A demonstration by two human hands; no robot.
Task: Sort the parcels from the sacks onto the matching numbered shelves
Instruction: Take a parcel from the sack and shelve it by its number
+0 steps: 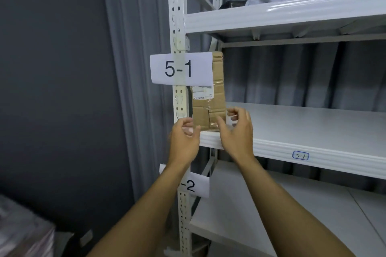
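A dark grey wall (52,69) fills my left side, plain and matte. Next to it hangs a grey pleated curtain (133,89); its folds carry on across to my right. Low in the left corner sits a blurred pale mass (20,231); I cannot tell what it is. Just beside it lies a dark object (81,240) with 1 pale patch.

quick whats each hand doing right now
Left hand: open, fingers loosely curled, holding nothing.
Right hand: curled at the lower corner of the cardboard parcel; whether it grips cannot be told.
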